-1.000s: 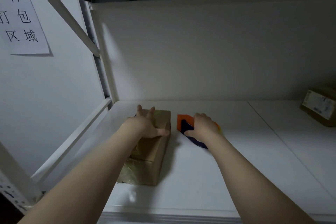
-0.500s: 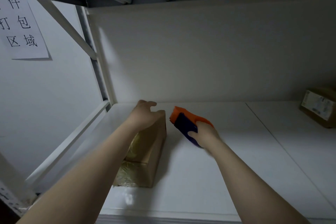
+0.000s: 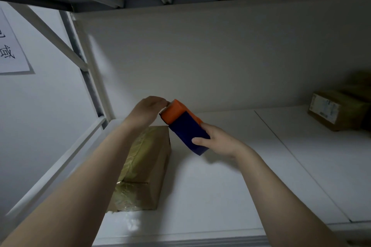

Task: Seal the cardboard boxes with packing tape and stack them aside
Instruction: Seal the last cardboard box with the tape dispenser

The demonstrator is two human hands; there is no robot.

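A long brown cardboard box [image 3: 146, 168], covered in shiny tape, lies on the white shelf [image 3: 210, 196] at the left. My right hand [image 3: 218, 142] grips the blue body of an orange and blue tape dispenser [image 3: 183, 126] and holds it tilted in the air above the box's far end. My left hand [image 3: 147, 111] is raised off the box, its fingertips pinching at the dispenser's toothed orange end, where the tape end is too small to make out.
A second cardboard box [image 3: 334, 110] with a white label sits at the back right of the shelf. The rack's white upright [image 3: 90, 70] and diagonal brace [image 3: 50, 34] stand at the left, a paper sign [image 3: 10, 50] on the wall beyond. Another shelf hangs overhead.
My right hand lifted the tape dispenser off the shelf and tilted it up. My left hand left the top of the box and rose to the dispenser's orange end.
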